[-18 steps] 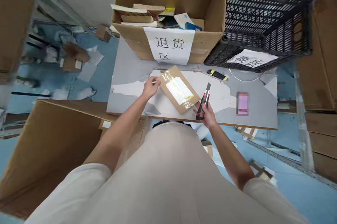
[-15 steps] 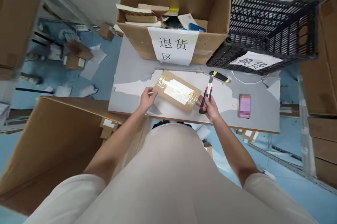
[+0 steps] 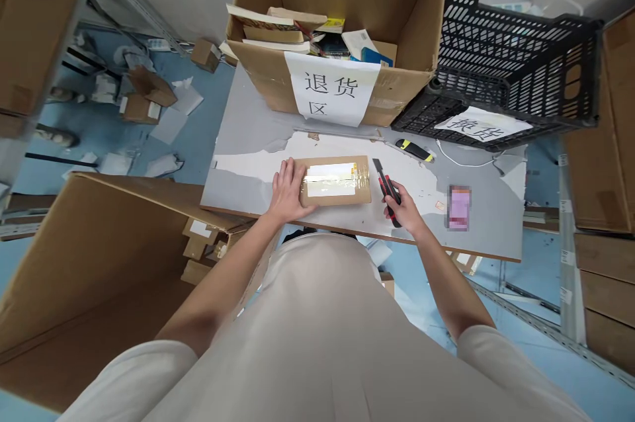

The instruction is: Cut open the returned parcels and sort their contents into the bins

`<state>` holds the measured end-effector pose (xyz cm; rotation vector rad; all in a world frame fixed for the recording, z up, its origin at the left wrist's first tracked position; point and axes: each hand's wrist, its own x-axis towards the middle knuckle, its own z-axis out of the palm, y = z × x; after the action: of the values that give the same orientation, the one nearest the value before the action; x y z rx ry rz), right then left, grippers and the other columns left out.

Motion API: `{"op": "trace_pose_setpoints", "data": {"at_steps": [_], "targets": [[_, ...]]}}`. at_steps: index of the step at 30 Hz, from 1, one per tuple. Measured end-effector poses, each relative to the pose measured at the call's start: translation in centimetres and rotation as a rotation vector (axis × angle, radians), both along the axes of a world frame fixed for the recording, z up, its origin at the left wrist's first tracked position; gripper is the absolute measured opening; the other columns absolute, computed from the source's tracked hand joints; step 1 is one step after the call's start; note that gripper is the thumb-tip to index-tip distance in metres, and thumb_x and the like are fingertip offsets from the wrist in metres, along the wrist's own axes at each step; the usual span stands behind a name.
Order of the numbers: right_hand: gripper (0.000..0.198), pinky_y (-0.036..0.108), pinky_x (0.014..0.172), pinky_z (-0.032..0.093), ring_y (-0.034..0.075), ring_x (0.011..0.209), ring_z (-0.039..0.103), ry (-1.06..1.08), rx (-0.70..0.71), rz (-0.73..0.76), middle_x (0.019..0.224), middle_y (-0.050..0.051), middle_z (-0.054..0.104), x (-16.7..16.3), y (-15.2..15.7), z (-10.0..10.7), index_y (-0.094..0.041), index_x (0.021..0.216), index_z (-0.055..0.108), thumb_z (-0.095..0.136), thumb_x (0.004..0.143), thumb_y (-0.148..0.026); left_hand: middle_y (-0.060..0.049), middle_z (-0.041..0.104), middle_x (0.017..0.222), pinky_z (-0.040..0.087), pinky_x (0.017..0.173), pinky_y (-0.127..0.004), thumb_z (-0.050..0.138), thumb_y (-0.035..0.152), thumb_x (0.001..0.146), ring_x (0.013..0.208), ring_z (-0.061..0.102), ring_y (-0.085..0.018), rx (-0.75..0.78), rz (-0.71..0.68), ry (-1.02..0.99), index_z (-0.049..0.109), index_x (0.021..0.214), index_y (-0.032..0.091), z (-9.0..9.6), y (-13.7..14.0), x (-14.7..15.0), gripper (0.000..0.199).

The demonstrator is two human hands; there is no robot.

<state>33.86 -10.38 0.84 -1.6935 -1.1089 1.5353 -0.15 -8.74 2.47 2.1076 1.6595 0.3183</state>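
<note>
A flat brown cardboard parcel point(image 3: 364, 190) with a white label and clear tape lies squared up on the table. My left hand point(image 3: 286, 192) rests against its left end, fingers stretched out and the thumb along the near edge. My right hand point(image 3: 405, 209), to the right of the parcel, is closed around a black and red utility knife point(image 3: 389, 192). The knife's blade is extended and points away from me, apart from the parcel. Behind it on the table lies a second utility knife point(image 3: 415, 150), black and yellow.
A large carton point(image 3: 262, 81) of books stands at the table's back, beside a black plastic crate point(image 3: 496, 88). A pixelated pink item point(image 3: 459, 208) lies on the right of the table point(image 3: 496, 237). At lower left, a big open carton point(image 3: 99, 263) holds small boxes.
The parcel has been turned level and set flat on the table. My left hand has moved onto its left end. My right hand, with the knife, has drawn away from the parcel.
</note>
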Motion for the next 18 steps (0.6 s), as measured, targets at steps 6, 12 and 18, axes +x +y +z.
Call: {"op": "trace_pose_setpoints", "data": {"at_steps": [6, 12, 18], "targets": [[0.079, 0.025, 0.044, 0.049, 0.009, 0.05, 0.056, 0.073, -0.061, 0.054, 0.087, 0.001, 0.061, -0.3, -1.3, 1.0, -0.03, 0.149, 0.029, 0.062, 0.079, -0.048, -0.024, 0.016, 0.155, 0.012, 0.111, -0.062, 0.073, 0.073, 0.047, 0.143, 0.008, -0.045, -0.004, -0.056, 0.144, 0.023, 0.148, 0.012, -0.3, 1.2, 1.1, 0.128], [0.072, 0.023, 0.042, 0.045, 0.007, 0.046, 0.052, 0.091, -0.09, 0.142, 0.079, -0.003, 0.056, 0.4, -0.6, 1.8, -0.031, 0.148, 0.031, 0.059, 0.083, -0.041, -0.026, 0.021, 0.153, 0.018, 0.113, -0.057, 0.076, 0.073, 0.039, 0.142, 0.013, -0.046, 0.118, -0.079, 0.054, 0.034, 0.142, 0.009, -1.7, 1.1, 0.9, 0.129], [0.065, 0.02, 0.041, 0.042, 0.006, 0.044, 0.049, -0.052, -0.117, 0.325, 0.069, -0.005, 0.052, 2.3, 0.0, 3.0, -0.033, 0.147, 0.034, 0.056, 0.086, -0.032, -0.027, 0.02, 0.152, 0.017, 0.113, -0.059, 0.078, 0.069, 0.041, 0.142, 0.01, -0.046, 0.197, -0.042, 0.003, 0.036, 0.14, 0.009, -2.5, 0.7, 0.9, 0.123]]}}
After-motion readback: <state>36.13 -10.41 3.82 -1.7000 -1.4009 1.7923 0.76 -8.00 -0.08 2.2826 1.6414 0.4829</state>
